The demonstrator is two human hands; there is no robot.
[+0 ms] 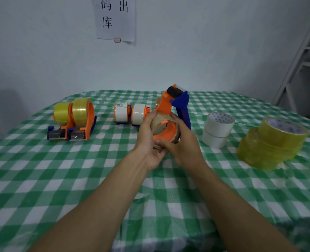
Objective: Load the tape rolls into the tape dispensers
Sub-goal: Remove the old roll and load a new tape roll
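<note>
An orange and blue tape dispenser (176, 102) is held up above the table's middle, its black roller end pointing up. A brownish tape roll (162, 123) sits around its orange hub. My left hand (147, 137) cups the roll from the left and below, fingers curled round it. My right hand (182, 142) grips the roll from the right, thumb across its lower edge. Two dispensers with yellow rolls (76, 119) lie at the left. Two dispensers with white rolls (130, 113) lie behind my hands.
Two stacked white tape rolls (218, 130) stand right of my hands. A stack of yellow tape rolls (272, 142) is at the far right. The table has a green checked cloth (77, 179). A paper sign (115, 19) hangs on the wall; a white rack (299, 60) stands right.
</note>
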